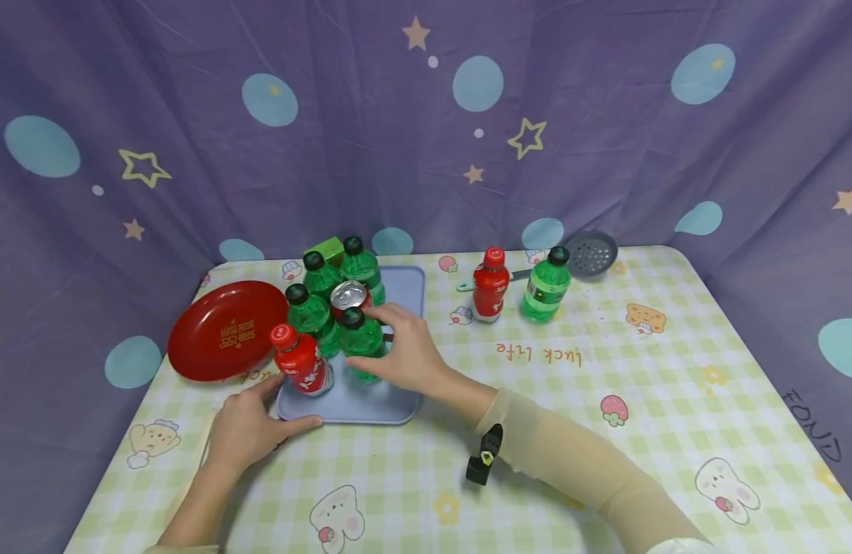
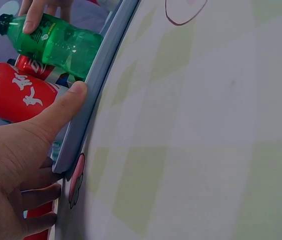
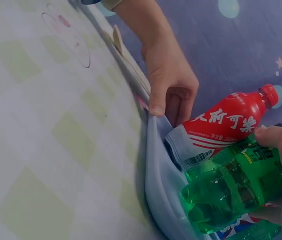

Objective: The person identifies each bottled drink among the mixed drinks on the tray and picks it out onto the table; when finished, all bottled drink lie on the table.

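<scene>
My right hand (image 1: 412, 350) grips a green soda bottle (image 1: 361, 338) with a black cap at the front of the light blue tray (image 1: 398, 404). The bottle stands beside a red and silver can (image 1: 349, 295), partly hidden behind it. My left hand (image 1: 245, 431) holds the tray's front left corner, thumb along the front rim and fingers at the outer side. Close to that hand stands a red cola bottle (image 1: 304, 362) with white lettering. Three other green bottles, one of them this bottle (image 1: 312, 317), stand farther back on the tray.
A red plate (image 1: 190, 338) lies left of the tray. A green box (image 1: 325, 251) sits behind the bottles. To the right stand another red bottle (image 1: 490, 286) and green bottle (image 1: 545, 288), with a dark slotted skimmer (image 1: 592, 255) behind. A purple curtain (image 1: 370, 138) hangs behind the table.
</scene>
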Motion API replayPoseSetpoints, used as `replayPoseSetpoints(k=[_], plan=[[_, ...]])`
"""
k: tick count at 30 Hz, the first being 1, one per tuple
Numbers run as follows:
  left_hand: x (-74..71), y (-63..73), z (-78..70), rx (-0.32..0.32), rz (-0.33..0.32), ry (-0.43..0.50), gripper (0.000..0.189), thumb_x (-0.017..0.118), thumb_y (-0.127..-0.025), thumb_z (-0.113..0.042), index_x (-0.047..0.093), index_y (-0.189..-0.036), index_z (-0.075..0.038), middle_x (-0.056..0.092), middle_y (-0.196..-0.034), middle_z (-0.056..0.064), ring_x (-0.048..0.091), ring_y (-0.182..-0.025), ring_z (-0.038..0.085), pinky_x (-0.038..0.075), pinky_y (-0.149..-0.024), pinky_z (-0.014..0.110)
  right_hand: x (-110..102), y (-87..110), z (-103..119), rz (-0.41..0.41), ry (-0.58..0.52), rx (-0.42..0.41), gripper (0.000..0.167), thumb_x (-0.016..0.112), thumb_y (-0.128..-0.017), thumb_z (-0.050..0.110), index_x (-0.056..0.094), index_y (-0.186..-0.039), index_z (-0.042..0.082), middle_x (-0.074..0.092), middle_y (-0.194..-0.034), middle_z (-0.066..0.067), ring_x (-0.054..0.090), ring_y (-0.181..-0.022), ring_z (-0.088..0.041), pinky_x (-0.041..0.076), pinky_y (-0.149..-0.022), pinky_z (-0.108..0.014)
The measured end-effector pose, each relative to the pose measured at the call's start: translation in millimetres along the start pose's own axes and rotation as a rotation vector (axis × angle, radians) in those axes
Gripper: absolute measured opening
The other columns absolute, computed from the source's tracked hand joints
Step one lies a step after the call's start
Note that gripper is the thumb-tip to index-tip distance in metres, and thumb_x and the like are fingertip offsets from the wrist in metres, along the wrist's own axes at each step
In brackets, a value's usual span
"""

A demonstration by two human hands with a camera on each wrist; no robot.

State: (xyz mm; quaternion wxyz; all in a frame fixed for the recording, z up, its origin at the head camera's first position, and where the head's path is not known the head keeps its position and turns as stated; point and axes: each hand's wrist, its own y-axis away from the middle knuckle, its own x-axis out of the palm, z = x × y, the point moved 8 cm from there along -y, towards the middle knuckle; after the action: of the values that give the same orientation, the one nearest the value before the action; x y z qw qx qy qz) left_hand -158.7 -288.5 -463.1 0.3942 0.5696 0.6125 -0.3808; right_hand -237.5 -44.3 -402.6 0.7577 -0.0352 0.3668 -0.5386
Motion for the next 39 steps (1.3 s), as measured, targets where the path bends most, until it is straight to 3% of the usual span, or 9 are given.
replayPoseSetpoints(k=[5,17,25,30,35,39], plan=[[0.1,-0.5,0.1,-0.007,0.006,-0.003,0.11,0.092,-0.066,-0.071,0.063,-0.145,0.0,0.068,-0.137,0.03,0.069,-0.119,0.051,0.059,-0.091,0.066,-9.8,-1.1,-0.8,-0.015,0.002,0.012,0.071,0.098,-0.077,0.032,0.069,-0.135,0.005,0.074,-0.127,-0.01,0.072,-0.114,-0.022,0.066,-0.087,-0.037],[0.2,-0.3,0.7,-0.026,0.025,-0.004,0.112,0.092,-0.066,-0.072,0.062,-0.146,0.001,0.065,-0.141,0.03,0.067,-0.123,0.053,0.058,-0.093,0.067,-52.9,0.3,-2.6,-0.078,0.029,0.016,0.062,0.099,-0.075,0.031,0.073,-0.128,0.011,0.075,-0.121,-0.002,0.073,-0.108,-0.015,0.064,-0.085,-0.023],[0.7,-0.3,0.4,-0.024,0.025,0.0,0.112,0.092,-0.067,-0.071,0.061,-0.146,0.002,0.064,-0.142,0.03,0.066,-0.125,0.052,0.057,-0.095,0.068,-84.4,16.9,-17.2,-0.107,0.013,0.073,0.061,0.1,-0.074,0.027,0.074,-0.127,0.01,0.075,-0.119,-0.004,0.075,-0.106,-0.017,0.066,-0.083,-0.028],[0.4,0.3,-0.3,-0.026,0.033,-0.004,0.111,0.092,-0.067,-0.07,0.061,-0.146,0.002,0.063,-0.143,0.03,0.065,-0.127,0.053,0.056,-0.097,0.068,-108.8,26.8,-24.1,-0.154,0.075,0.042,0.061,0.101,-0.071,0.027,0.075,-0.124,0.008,0.076,-0.115,-0.006,0.075,-0.098,-0.019,0.067,-0.079,-0.033],[1.4,0.2,0.7,-0.034,0.042,-0.002,0.112,0.091,-0.068,-0.071,0.06,-0.147,0.003,0.062,-0.144,0.03,0.064,-0.128,0.053,0.055,-0.098,0.069,-130.4,37.1,-31.8,-0.189,0.176,0.058,0.064,0.101,-0.071,0.031,0.074,-0.124,0.005,0.076,-0.112,-0.008,0.065,-0.082,-0.022,0.057,-0.07,-0.036],[1.6,-0.6,1.4,-0.025,0.026,-0.005,0.11,0.092,-0.068,-0.069,0.061,-0.146,0.002,0.064,-0.142,0.03,0.065,-0.126,0.053,0.056,-0.096,0.068,-144.6,45.8,-39.8,-0.21,0.165,0.099,0.064,0.101,-0.071,0.025,0.073,-0.126,0.005,0.076,-0.115,-0.01,0.069,-0.087,-0.024,0.063,-0.072,-0.037]])
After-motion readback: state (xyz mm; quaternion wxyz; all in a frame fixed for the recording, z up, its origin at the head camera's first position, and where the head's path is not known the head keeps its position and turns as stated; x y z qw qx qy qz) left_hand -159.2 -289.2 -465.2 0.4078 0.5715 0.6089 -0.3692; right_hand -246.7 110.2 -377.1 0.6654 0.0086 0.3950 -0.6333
